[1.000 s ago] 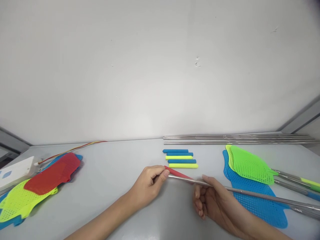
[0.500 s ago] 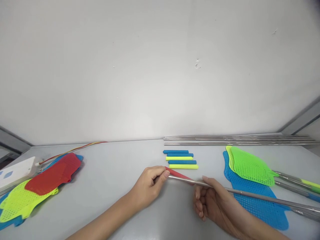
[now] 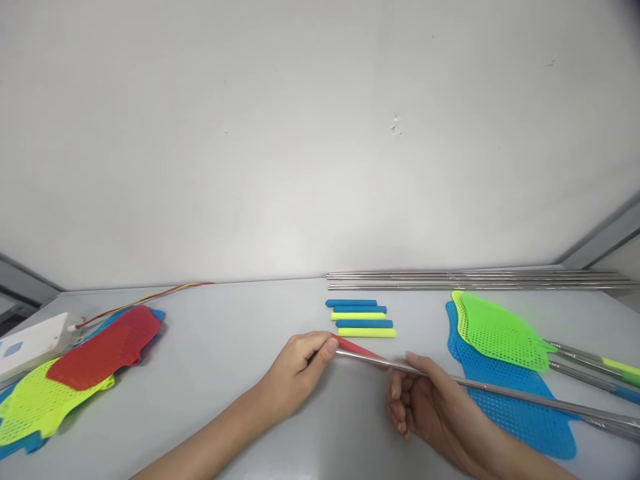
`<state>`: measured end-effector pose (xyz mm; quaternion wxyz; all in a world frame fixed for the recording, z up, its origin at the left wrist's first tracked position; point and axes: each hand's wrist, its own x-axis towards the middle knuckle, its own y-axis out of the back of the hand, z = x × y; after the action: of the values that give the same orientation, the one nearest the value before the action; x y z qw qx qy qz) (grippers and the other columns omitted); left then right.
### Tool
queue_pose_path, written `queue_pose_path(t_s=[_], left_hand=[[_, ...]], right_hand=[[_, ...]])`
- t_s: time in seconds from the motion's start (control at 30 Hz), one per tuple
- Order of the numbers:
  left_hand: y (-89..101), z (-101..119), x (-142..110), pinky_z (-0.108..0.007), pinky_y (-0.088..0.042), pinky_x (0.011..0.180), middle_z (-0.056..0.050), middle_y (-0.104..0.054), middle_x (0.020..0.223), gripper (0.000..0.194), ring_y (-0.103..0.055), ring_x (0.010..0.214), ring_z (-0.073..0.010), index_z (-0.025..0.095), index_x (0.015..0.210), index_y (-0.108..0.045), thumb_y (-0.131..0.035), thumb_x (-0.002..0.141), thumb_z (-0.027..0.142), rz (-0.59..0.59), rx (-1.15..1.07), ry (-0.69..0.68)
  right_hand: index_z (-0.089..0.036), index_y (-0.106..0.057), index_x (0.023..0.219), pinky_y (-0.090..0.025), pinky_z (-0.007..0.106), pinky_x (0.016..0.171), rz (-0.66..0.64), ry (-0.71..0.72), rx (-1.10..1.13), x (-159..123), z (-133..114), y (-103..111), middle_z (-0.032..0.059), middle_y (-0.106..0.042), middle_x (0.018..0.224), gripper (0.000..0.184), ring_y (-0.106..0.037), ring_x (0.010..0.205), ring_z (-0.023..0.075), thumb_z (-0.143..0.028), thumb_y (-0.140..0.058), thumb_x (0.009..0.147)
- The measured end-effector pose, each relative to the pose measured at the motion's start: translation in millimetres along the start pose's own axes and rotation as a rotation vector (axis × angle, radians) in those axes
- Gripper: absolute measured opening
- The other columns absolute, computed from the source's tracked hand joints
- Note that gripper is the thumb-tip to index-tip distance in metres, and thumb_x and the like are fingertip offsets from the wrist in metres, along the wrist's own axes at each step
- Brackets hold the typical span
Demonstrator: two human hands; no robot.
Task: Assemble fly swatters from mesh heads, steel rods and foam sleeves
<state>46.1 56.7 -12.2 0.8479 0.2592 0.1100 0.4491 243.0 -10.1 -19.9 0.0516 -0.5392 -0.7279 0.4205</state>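
My left hand (image 3: 299, 369) pinches one end of a red plastic grip sleeve (image 3: 356, 349) near the middle of the grey table (image 3: 220, 360). My right hand (image 3: 425, 400) is closed around a thin steel rod (image 3: 500, 390) that runs off to the right; the rod's tip meets the red sleeve between my hands. Just beyond lie several blue and yellow grip sleeves (image 3: 361, 317) in a row.
Green and blue swatter heads (image 3: 500, 333) with rods attached lie at right. Loose red, yellow and blue swatter heads (image 3: 75, 373) are piled at left beside a white box (image 3: 30, 343) and a cable (image 3: 145, 299). Spare steel rods (image 3: 475, 279) lie along the back wall.
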Motion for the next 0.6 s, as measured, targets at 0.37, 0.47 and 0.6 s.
queue_pose_path(t_s=[0.37,0.47,0.6], left_hand=[[2.8,4.9,-3.4,-0.022,-0.023,0.050,0.004,-0.028,0.057,0.032,-0.025,0.052,-0.0087,0.017,0.058,-0.028,-0.026,0.087,0.030,0.021,-0.085,-0.025],[4.1,6.1,-5.4,-0.022,-0.023,0.051,0.005,-0.025,0.057,0.031,-0.024,0.053,-0.0091,0.018,0.060,-0.030,-0.025,0.087,0.031,0.016,-0.131,0.012],[2.9,6.2,-6.6,-0.022,-0.021,0.049,0.005,-0.022,0.055,0.030,-0.021,0.051,-0.0088,0.018,0.062,-0.031,-0.027,0.087,0.033,0.076,-0.160,0.067]], right_hand=[[-0.013,-0.054,0.056,-0.032,0.027,0.052,0.135,0.176,-0.125,-1.9,2.3,-4.5,0.0034,-0.047,0.051,0.043,-0.044,0.051,0.0134,-0.040,-0.033,0.082],[-0.014,-0.054,0.056,-0.032,0.027,0.052,0.149,0.177,-0.121,-2.4,2.0,-5.5,0.0033,-0.047,0.051,0.042,-0.044,0.050,0.0134,-0.039,-0.033,0.082],[-0.014,-0.054,0.056,-0.031,0.027,0.052,0.153,0.161,-0.106,-2.7,1.3,-6.1,0.0032,-0.047,0.050,0.041,-0.043,0.050,0.0133,-0.039,-0.033,0.082]])
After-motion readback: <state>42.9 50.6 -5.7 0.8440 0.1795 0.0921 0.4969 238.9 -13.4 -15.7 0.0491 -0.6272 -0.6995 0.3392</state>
